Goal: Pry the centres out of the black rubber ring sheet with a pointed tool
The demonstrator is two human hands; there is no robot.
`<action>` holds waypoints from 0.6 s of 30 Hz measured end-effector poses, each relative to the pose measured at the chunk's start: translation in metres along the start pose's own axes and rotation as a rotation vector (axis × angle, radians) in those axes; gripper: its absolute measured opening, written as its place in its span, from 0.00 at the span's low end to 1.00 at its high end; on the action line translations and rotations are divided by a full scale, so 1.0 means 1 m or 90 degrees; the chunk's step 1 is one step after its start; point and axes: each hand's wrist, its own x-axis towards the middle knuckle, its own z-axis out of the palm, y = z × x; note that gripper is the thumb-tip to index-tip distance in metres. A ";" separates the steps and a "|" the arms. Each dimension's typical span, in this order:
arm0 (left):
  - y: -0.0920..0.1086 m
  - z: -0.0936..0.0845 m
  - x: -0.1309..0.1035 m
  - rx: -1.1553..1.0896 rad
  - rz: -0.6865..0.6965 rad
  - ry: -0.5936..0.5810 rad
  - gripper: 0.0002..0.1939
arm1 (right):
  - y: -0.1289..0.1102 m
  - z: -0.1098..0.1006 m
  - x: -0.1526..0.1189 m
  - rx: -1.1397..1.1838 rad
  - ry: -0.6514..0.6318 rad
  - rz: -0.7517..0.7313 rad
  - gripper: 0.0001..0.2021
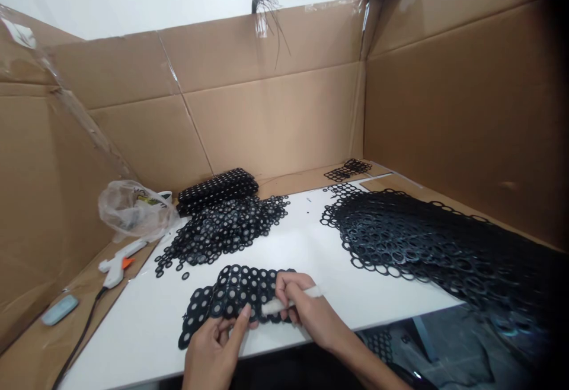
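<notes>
A panel of black linked discs with pale centres [235, 286] lies at the front of the white board [288, 248], its left end bent toward the near edge. My left hand [213, 345] pinches the panel's near edge between thumb and fingers. Held like a pen in my right hand [304, 304] is a slim white pen-like stick [272, 306]. Its tip points left and rests at or just above the panel's near edge, close to my left thumb. Contact between tip and panel cannot be made out.
Loose black rings [217, 230] are heaped at the back left, before a rolled black panel [217, 189]. Black ring netting [413, 236] covers the right. A glue gun [116, 265], a pale blue block [60, 310] and a plastic bag [133, 209] sit left. Cardboard walls [275, 117] surround the board.
</notes>
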 end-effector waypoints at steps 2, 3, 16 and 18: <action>0.001 -0.001 0.000 -0.015 -0.007 0.001 0.33 | 0.001 0.000 0.000 0.004 -0.005 0.001 0.10; 0.001 -0.001 0.001 -0.020 -0.010 0.000 0.33 | 0.000 0.000 -0.001 0.002 -0.010 0.001 0.10; -0.014 -0.005 0.001 -0.107 -0.054 -0.076 0.26 | -0.017 0.008 -0.008 -0.187 -0.078 -0.069 0.11; -0.015 -0.007 0.002 -0.087 -0.049 -0.073 0.26 | -0.016 0.008 -0.007 -0.176 -0.080 -0.060 0.11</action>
